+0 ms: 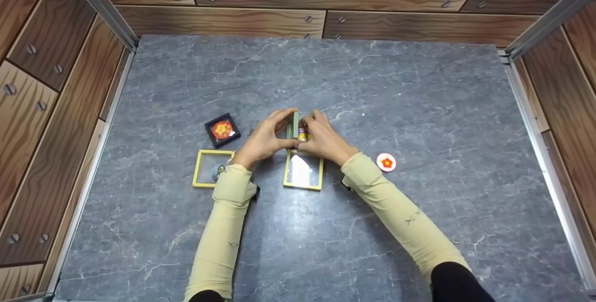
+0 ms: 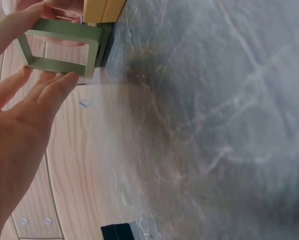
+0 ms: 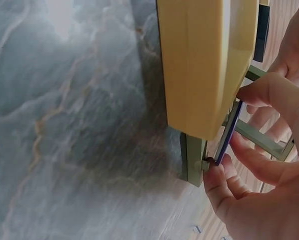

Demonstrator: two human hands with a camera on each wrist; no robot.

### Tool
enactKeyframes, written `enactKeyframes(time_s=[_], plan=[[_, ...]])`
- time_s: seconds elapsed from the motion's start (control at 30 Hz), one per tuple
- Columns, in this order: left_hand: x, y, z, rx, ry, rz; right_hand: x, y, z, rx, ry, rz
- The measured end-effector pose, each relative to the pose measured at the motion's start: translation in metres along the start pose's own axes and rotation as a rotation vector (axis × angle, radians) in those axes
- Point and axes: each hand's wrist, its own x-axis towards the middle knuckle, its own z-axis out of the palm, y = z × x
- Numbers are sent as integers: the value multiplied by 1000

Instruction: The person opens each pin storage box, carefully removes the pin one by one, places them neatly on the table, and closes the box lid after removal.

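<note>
My left hand (image 1: 265,140) holds a small green display frame (image 1: 295,124), thumb and fingers on opposite edges. One half of the frame (image 2: 64,30) stands upright in the left wrist view; the other half lies flat on the table in the right wrist view. Between thumb and fingers, my right hand (image 1: 324,138) pinches a thin round badge (image 1: 304,135) with a purple edge (image 3: 230,132). The badge is over the flat half, close beside the raised one. Fingers hide most of the badge's face.
A yellow frame (image 1: 302,188) with a clear window lies just in front of both hands. Another yellow frame (image 1: 199,168), partly behind the left wrist, has a small badge in it. A black frame (image 1: 215,140) holds an orange badge. A white badge with a red flower (image 1: 386,162) lies right.
</note>
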Motion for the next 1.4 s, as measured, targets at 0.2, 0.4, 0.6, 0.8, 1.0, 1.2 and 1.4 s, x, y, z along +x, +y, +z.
enactKeyframes(time_s=[0.2, 0.4, 0.6, 0.8, 1.0, 1.2, 1.4], plan=[[-1, 0, 0, 14, 1, -11, -7, 6, -8, 58, 51, -19], [-2, 1, 0, -4, -5, -17, -23, 18, -22, 82, 103, 3], [-3, 3, 0, -2, -3, -23, -41, 38, -34, 45, 138, 53], [-4, 2, 0, 7, 0, -17, -52, 54, -40, 40, 151, 105], [-3, 2, 1, -5, 0, -5, -65, 67, -46, 48, 162, 145], [-3, 2, 1, 27, 0, -13, -75, 82, -55, 42, 175, 178], [-3, 1, 0, 54, 4, -17, -83, 96, -62, 39, 168, 228]])
